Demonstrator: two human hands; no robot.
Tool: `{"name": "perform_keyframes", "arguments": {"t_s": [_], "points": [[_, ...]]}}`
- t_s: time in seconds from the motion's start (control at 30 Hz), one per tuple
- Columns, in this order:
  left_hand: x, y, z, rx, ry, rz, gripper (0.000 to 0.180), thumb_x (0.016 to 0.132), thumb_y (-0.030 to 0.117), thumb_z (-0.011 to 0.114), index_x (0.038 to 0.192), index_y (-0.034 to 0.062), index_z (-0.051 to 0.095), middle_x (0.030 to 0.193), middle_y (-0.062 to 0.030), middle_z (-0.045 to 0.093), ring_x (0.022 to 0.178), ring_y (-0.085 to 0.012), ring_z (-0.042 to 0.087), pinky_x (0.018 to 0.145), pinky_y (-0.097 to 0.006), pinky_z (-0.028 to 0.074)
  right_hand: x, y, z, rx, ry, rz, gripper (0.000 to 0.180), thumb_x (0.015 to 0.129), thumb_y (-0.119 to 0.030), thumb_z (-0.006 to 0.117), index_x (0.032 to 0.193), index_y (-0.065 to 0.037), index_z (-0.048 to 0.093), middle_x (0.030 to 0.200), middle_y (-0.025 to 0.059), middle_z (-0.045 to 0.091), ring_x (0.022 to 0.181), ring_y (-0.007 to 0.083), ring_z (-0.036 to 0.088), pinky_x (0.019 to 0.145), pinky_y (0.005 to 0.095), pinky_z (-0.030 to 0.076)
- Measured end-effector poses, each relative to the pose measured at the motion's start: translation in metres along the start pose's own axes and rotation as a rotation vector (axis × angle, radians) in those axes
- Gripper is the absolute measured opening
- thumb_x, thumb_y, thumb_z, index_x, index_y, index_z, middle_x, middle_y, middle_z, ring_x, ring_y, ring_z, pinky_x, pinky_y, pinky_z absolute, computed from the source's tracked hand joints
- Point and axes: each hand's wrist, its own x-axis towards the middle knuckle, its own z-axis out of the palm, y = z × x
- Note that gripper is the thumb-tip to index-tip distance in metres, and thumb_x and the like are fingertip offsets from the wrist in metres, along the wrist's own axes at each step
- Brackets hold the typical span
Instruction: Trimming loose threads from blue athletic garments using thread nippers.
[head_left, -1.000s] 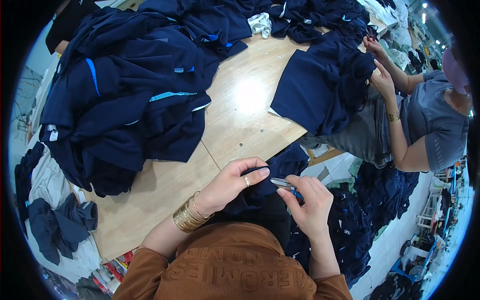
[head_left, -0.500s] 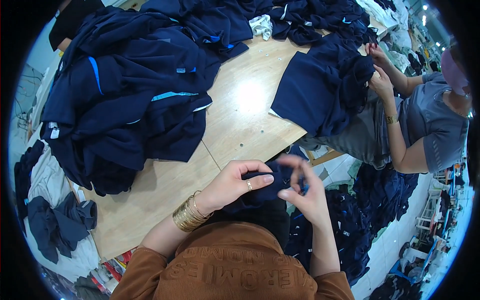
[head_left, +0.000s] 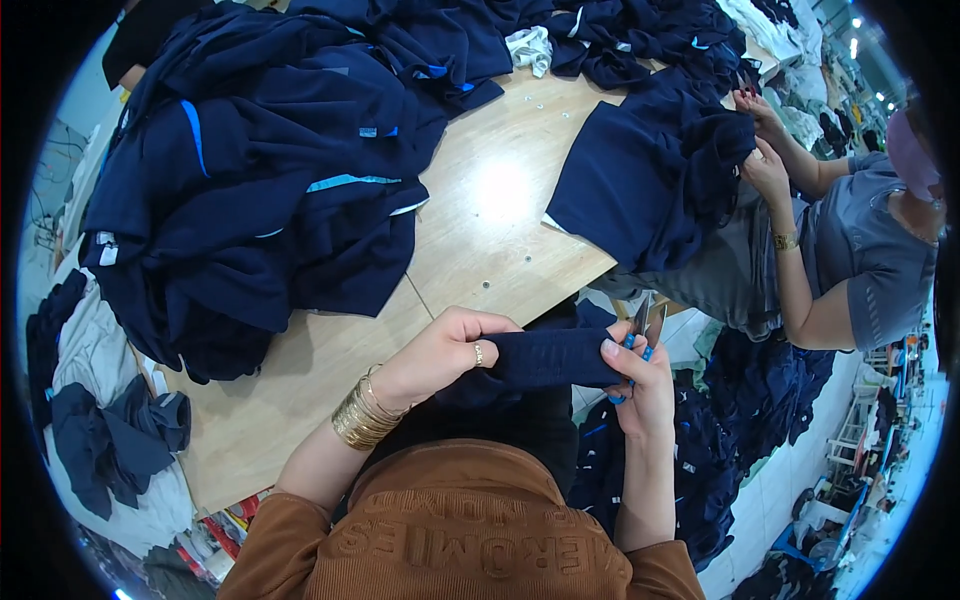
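Observation:
A dark navy garment [head_left: 550,359] is stretched as a band between my two hands, just past the near table edge. My left hand [head_left: 447,352] is closed on its left end, the thumb folded over the cloth. At the other end my right hand [head_left: 643,383] pinches the fabric. That same hand also holds small scissors [head_left: 648,322] with blue handles, their blades pointing away from me and parted. The rest of the garment hangs down over my lap, partly hidden by the hands.
A large heap of navy garments [head_left: 250,200] covers the table's left side. Across the wooden table [head_left: 480,240], at the right, a co-worker [head_left: 800,220] handles another navy garment [head_left: 630,190]. More navy clothes [head_left: 760,400] lie low on my right; grey and white cloth [head_left: 110,430] sits at the left.
My hands have moved apart and pulled the garment into a straight band. The right hand, blurred and loose before, now grips its end, with the scissors clearly showing.

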Motion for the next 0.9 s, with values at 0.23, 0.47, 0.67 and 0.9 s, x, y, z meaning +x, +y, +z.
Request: {"name": "perform_keyframes", "arguments": {"t_s": [0.23,0.47,0.67,0.9], "points": [[0.004,-0.003,0.001,-0.067,-0.017,-0.018,0.037,0.07,-0.005,0.043,0.103,-0.0075,0.06,0.09,-0.0067,0.063,0.083,-0.0125,0.057,0.081,-0.024,0.044,0.001,0.003,-0.003,0.053,0.001,0.015,0.014,0.072,-0.012,0.07,0.08,-0.006,0.06,0.065,-0.0033,0.055,0.048,0.0024,0.045,0.041,0.0159,0.026],[0.005,-0.007,0.002,-0.022,-0.026,0.019,0.034,0.074,-0.001,0.046,0.104,-0.0061,0.059,0.091,-0.006,0.063,0.083,-0.0118,0.057,0.08,-0.024,0.044,-0.001,0.0,0.0,0.036,0.011,0.008,0.012,0.073,-0.011,0.069,0.08,-0.006,0.06,0.065,-0.0031,0.055,0.05,0.0025,0.045,0.042,0.0163,0.027],[-0.011,0.001,0.019,0.592,-0.275,0.226,0.038,0.083,0.03,0.062,0.098,-0.0038,0.056,0.085,-0.0203,0.061,0.076,-0.0242,0.061,0.069,-0.032,0.047,0.012,-0.001,0.013,-0.561,-0.214,-0.169,0.02,0.078,-0.01,0.066,0.095,-0.003,0.059,0.072,-0.001,0.057,0.069,0.0051,0.053,0.062,0.02,0.039],[-0.02,-0.011,0.065,0.386,-0.694,0.412,0.035,0.088,0.026,0.055,0.097,-0.0072,0.053,0.088,-0.0179,0.059,0.081,-0.0326,0.058,0.069,-0.032,0.046,0.124,0.051,0.036,-1.182,-0.123,-0.467,0.048,0.072,-0.009,0.062,0.117,0.001,0.049,0.101,0.0202,0.054,0.095,0.0343,0.053,0.083,0.0357,0.044]]}}
